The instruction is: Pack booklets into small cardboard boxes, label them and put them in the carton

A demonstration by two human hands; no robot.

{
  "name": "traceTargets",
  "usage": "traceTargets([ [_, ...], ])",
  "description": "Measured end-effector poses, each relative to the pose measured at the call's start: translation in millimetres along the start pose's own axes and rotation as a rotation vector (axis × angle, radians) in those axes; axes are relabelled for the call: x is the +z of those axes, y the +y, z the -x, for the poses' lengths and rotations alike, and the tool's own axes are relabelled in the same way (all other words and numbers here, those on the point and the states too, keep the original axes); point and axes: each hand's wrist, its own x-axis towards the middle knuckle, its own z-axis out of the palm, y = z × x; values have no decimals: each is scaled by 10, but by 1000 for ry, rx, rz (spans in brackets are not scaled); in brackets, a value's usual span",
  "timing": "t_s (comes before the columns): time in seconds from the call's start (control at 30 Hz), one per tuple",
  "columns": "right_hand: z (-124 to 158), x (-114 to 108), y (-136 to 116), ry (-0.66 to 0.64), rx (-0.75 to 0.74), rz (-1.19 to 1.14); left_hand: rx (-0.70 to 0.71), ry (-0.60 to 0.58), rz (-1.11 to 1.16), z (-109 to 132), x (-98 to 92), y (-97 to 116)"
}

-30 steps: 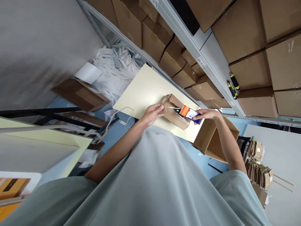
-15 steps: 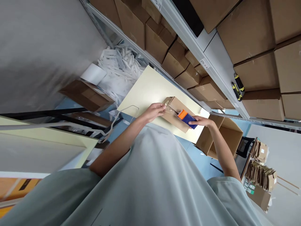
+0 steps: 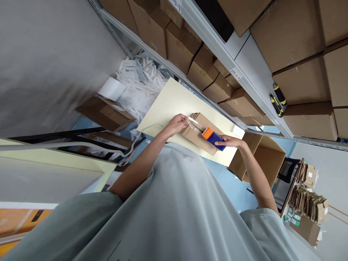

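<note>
Shelf ctns (image 3: pixel 296 32), screwdrivers (image 3: pixel 278 100), paper roll (image 3: pixel 111 88)

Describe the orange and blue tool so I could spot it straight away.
Start at the cream tabletop below the metal shelving, where a small cardboard box lies. The tape dispenser rests on that box's top, gripped by the right hand, with clear tape running from it to the left hand. Its orange-and-blue body is the only bright colour on the tabletop, against plain brown cardboard.

Small cardboard box (image 3: pixel 195 136) lies on cream bench (image 3: pixel 174 101), left grip (image 3: pixel 178 123) pinching clear tape strip (image 3: pixel 195 122) at one end, right grip (image 3: pixel 228 141) closed on orange-and-blue tape dispenser (image 3: pixel 212 137) atop it; open carton (image 3: pixel 268 159) beside bench, stocked shelving (image 3: pixel 244 61) beyond.
</note>
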Motion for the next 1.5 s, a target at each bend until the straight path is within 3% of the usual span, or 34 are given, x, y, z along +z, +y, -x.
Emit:
traceTargets([
  [0.33,-152,-30,-107,9,36,-25,-91,-11,-9,-163,-93,9],
  [0.53,-251,-10,-113,-22,29,-20,-107,45,-65,-353,-76,-199],
  [0.7,-252,-17,-94,4,35,-34,-2,27,-183,-446,20,-368],
  [0.87,-266,-25,-51,12,47,-44,204,243,-439,-310,-27,-375],
  [0.93,-274,-32,-33,10,40,-41,243,260,-528,-216,-39,-343],
  [1.0,-277,-42,-22,-3,31,-42,308,151,-608,-126,-21,-301],
  [1.1,-273,-57,-11,-18,32,-39,413,-132,-820,-48,45,-230],
  [1.27,-297,-77,10,-30,0,-13,596,-501,-1287,-172,216,-112],
  [1.37,-327,-91,29,-43,-28,-1,651,-618,-1479,-310,311,-72],
  [1.5,-332,-101,57,-45,-22,-36,636,-654,-1633,-378,349,-66],
])
